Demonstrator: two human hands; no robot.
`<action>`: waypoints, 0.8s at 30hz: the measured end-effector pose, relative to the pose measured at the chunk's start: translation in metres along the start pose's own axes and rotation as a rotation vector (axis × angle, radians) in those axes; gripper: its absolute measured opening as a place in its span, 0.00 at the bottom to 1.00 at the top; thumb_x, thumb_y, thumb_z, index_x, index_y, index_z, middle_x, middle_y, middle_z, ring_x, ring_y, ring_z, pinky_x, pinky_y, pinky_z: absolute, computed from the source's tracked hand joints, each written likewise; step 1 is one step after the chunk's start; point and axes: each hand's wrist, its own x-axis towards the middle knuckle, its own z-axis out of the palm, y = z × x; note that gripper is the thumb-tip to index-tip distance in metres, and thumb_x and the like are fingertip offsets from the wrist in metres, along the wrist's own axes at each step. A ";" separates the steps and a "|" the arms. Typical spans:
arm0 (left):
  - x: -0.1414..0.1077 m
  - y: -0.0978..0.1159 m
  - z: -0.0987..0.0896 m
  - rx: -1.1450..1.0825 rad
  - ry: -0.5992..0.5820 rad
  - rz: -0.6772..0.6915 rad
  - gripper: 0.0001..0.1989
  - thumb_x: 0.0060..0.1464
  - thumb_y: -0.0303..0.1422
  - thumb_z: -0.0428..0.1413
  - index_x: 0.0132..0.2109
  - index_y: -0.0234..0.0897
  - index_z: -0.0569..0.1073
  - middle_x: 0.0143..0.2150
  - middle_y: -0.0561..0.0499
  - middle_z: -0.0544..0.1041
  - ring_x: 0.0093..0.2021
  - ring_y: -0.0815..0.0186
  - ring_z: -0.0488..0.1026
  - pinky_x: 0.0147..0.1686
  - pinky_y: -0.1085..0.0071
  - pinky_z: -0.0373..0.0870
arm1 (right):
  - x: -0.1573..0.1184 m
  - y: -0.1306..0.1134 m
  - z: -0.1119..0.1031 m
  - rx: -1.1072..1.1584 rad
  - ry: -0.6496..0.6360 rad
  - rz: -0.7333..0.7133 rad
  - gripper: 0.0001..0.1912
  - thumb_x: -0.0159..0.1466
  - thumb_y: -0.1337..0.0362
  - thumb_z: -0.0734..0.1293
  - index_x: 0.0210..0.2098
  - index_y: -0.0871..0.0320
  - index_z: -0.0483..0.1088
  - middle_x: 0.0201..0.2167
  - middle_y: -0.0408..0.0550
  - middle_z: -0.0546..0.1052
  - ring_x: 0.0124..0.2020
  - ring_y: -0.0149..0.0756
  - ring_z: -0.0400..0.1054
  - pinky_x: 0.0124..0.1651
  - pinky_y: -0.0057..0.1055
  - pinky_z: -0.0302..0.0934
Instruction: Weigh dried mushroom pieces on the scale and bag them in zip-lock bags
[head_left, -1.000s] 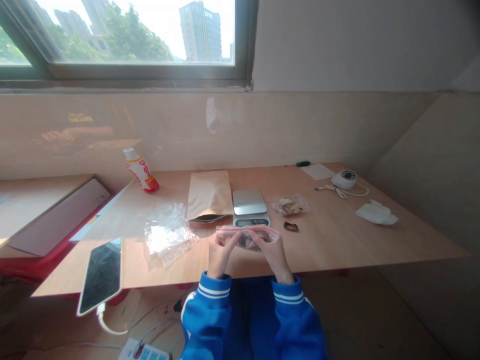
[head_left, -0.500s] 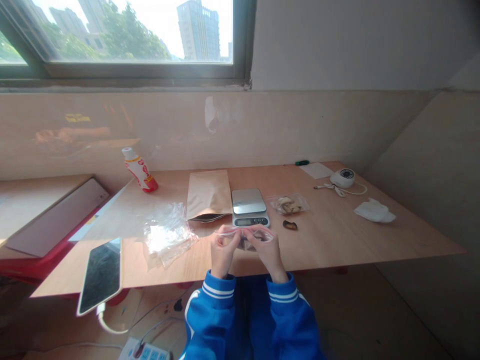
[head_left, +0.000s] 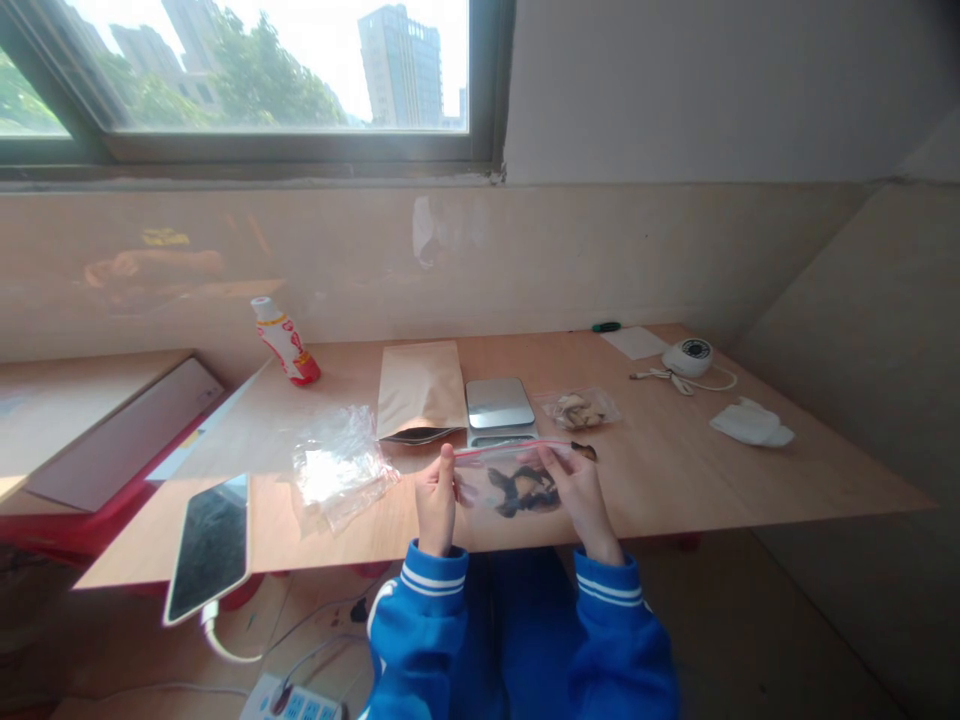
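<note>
My hands hold a clear zip bag with a red seal (head_left: 510, 488) up by its top edge, just over the table. Dark dried pieces (head_left: 523, 491) lie inside it. My left hand (head_left: 436, 500) pinches the left end of the seal, thumb upright. My right hand (head_left: 581, 490) grips the right end. Close to my right fingertips, a dark dried slice (head_left: 583, 451) shows beyond the bag. A digital kitchen scale (head_left: 500, 405) stands just behind the bag, its display hidden. A small bag of pale dried pieces (head_left: 579, 410) lies to the scale's right.
A kraft paper pouch (head_left: 420, 390) and crumpled clear plastic (head_left: 341, 468) lie left of the scale. Nearby are a phone on a cable (head_left: 210, 535) and a red-and-white bottle (head_left: 285, 342). A tissue (head_left: 750, 422) and a small white device (head_left: 686, 357) lie right. The table's front edge runs below my hands.
My hands have moved apart, pulling the bag's top edge wider. The bag now hangs lower and nearer me, showing the dark pieces inside. My right hand has moved up to the dark slice.
</note>
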 end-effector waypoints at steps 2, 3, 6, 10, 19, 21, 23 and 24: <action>0.000 0.001 0.001 0.005 -0.044 0.002 0.27 0.52 0.54 0.51 0.29 0.31 0.77 0.16 0.52 0.70 0.13 0.73 0.62 0.12 0.76 0.55 | 0.006 0.000 -0.012 0.013 0.093 0.024 0.22 0.56 0.45 0.68 0.33 0.59 0.77 0.32 0.53 0.81 0.33 0.46 0.76 0.35 0.38 0.71; 0.000 0.002 0.001 -0.001 -0.063 -0.002 0.27 0.52 0.54 0.51 0.32 0.31 0.77 0.20 0.50 0.74 0.12 0.74 0.62 0.11 0.76 0.53 | 0.011 0.001 -0.021 0.022 0.160 0.035 0.23 0.56 0.44 0.68 0.34 0.60 0.77 0.32 0.53 0.81 0.32 0.46 0.76 0.33 0.37 0.71; 0.002 0.005 -0.003 -0.014 -0.058 -0.011 0.26 0.52 0.53 0.51 0.35 0.32 0.77 0.30 0.45 0.79 0.13 0.76 0.62 0.11 0.78 0.50 | 0.038 0.004 -0.056 0.002 0.338 0.002 0.24 0.55 0.44 0.68 0.32 0.61 0.76 0.30 0.54 0.81 0.30 0.45 0.76 0.30 0.36 0.70; 0.006 0.005 -0.012 -0.009 0.003 -0.011 0.26 0.52 0.53 0.51 0.33 0.32 0.77 0.29 0.45 0.79 0.15 0.75 0.64 0.12 0.79 0.51 | 0.096 0.011 -0.102 -0.146 0.389 -0.086 0.26 0.51 0.41 0.68 0.30 0.61 0.73 0.28 0.54 0.80 0.30 0.43 0.75 0.34 0.36 0.70; 0.013 0.000 -0.020 0.006 0.040 -0.029 0.24 0.52 0.51 0.52 0.32 0.31 0.76 0.29 0.44 0.78 0.18 0.73 0.67 0.14 0.79 0.56 | 0.117 0.032 -0.110 -0.871 0.718 -0.303 0.33 0.56 0.47 0.64 0.51 0.67 0.63 0.52 0.71 0.66 0.56 0.61 0.58 0.53 0.58 0.53; 0.014 -0.001 -0.020 0.010 0.051 -0.032 0.24 0.52 0.51 0.52 0.31 0.31 0.76 0.29 0.44 0.78 0.19 0.72 0.67 0.14 0.79 0.56 | 0.098 0.041 -0.099 -1.000 0.695 -0.387 0.29 0.60 0.50 0.62 0.54 0.63 0.62 0.54 0.68 0.64 0.56 0.60 0.56 0.52 0.57 0.53; 0.014 -0.001 -0.021 0.019 0.061 -0.036 0.24 0.51 0.51 0.52 0.31 0.31 0.76 0.28 0.44 0.78 0.19 0.72 0.68 0.15 0.79 0.57 | 0.085 0.052 -0.090 -1.048 0.602 -0.407 0.26 0.61 0.51 0.61 0.53 0.59 0.63 0.54 0.65 0.63 0.54 0.57 0.58 0.51 0.55 0.54; 0.015 -0.001 -0.021 0.023 0.065 -0.040 0.24 0.51 0.51 0.52 0.30 0.31 0.76 0.28 0.44 0.77 0.20 0.71 0.68 0.15 0.79 0.57 | 0.083 0.058 -0.086 -1.063 0.564 -0.395 0.24 0.62 0.51 0.60 0.52 0.58 0.64 0.53 0.64 0.63 0.53 0.56 0.58 0.50 0.54 0.55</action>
